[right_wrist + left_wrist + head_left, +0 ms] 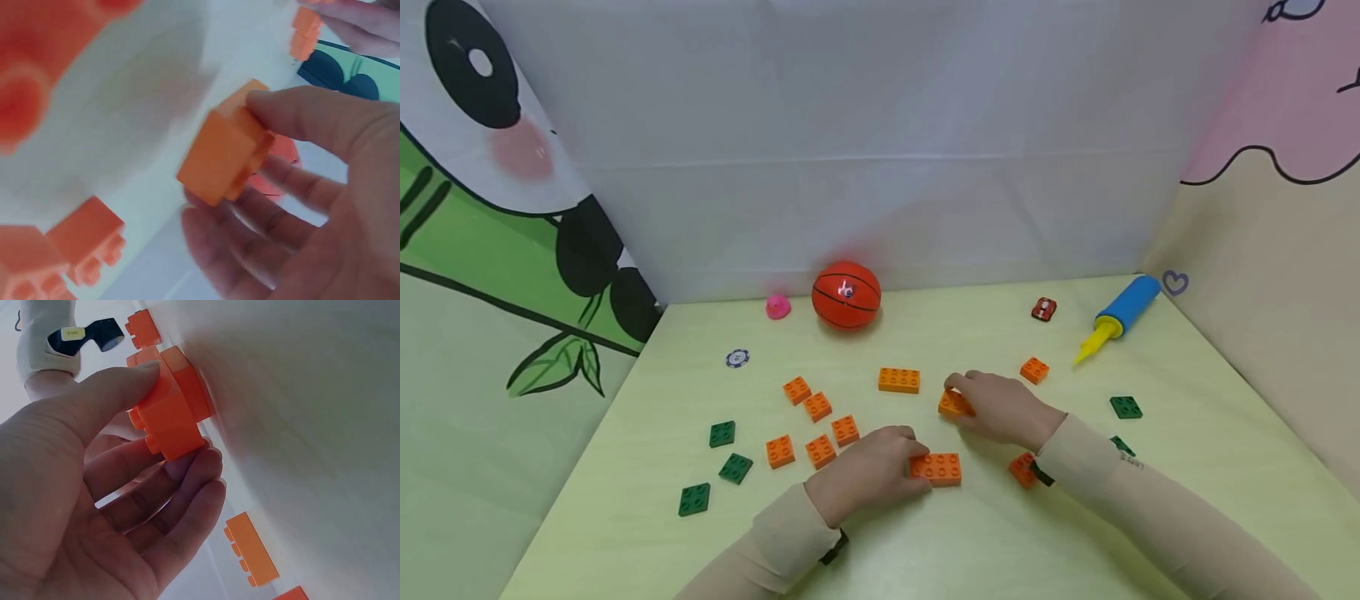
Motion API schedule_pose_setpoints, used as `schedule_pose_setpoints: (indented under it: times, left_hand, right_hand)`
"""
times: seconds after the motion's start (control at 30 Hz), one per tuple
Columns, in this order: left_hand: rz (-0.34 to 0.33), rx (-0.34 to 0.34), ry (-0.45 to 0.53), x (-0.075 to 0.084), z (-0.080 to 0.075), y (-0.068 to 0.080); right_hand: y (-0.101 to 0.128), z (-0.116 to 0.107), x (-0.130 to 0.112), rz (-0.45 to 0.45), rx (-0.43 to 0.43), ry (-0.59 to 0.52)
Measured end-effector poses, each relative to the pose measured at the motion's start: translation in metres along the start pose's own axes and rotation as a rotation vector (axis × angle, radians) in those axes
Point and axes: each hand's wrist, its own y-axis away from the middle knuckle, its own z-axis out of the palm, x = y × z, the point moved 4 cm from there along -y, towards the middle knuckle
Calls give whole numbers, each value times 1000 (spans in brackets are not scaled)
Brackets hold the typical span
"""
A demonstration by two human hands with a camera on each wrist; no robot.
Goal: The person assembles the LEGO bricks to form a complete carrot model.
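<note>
The left hand (874, 472) pinches the left brick (938, 470) at its left end, between thumb and fingers; the long axis of this brick runs from left to right. The right hand (1003, 408) holds the right brick (953, 406) between thumb and fingers; its long axis I cannot tell, because the hand covers a part. The right brick lies beyond the left brick and slightly to the right; this offset is, I judge, the important relation. Farther out, the loose brick (898, 381) lies crosswise, nearer to the right hand.
</note>
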Motion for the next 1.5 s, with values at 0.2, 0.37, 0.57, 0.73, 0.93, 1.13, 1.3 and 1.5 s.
schedule_pose_setpoints:
  times: [0.2,0.37,0.57,0.73,0.93,1.13,1.3,1.5]
  left_hand:
    - [6,6,-7,1,0,0]
    - [5,18,-4,0,-2,0]
    - [-4,24,0,-1,-4,0]
    - [-1,21,10,-1,-3,1]
    - [1,15,11,0,-3,0]
    - [1,16,12,1,-3,1]
    - [0,15,4,1,-2,1]
    - [-4,7,-7,1,-2,1]
  right_hand:
    - [32,-11,-8,-160,57,-81]
    - [55,-9,-17,-270,32,-134]
    - [62,-2,-26,-307,33,-150]
    - [62,3,-27,-295,20,-165]
    - [62,7,-27,-277,13,-161]
    - [61,8,-27,-252,-2,-172]
    - [61,9,-26,-251,2,-195]
    - [59,8,-26,-244,-4,-202]
